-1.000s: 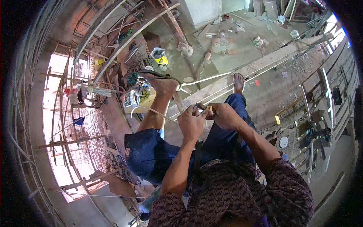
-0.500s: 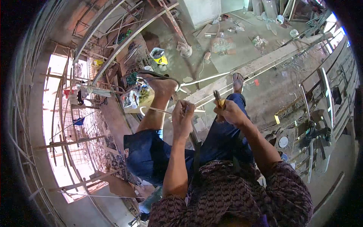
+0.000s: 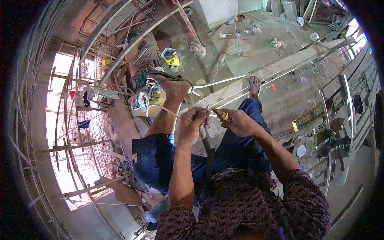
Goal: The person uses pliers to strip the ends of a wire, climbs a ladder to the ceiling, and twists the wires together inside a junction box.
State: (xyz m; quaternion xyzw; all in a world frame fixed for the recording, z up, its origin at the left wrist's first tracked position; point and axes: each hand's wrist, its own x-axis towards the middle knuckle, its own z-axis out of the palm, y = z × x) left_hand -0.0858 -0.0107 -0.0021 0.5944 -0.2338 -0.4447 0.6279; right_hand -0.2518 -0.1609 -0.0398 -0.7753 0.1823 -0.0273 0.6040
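I now have the pliers back beside the left hand, where half a second ago they stood raised and well apart from it. That brings tool and workpiece within reach of each other again, which I judge to be renewed close work on the end of the thin pale cable. The left fingers are pinched on the cable close to its end, and a small dark tip pokes up past them; the rest curves off to the left over the bare shin. My right hand is closed around the yellow handles, the nose turned towards the left fingertips. I cannot tell whether the metal touches the cable or whether its mouth is open. Against the earlier frame, the pliers' nose has swung from pointing far to pointing left, and the left hand has turned so its back shows more. The view has shifted slightly too: the yellow bucket sits a little further right, while both feet stay planted.
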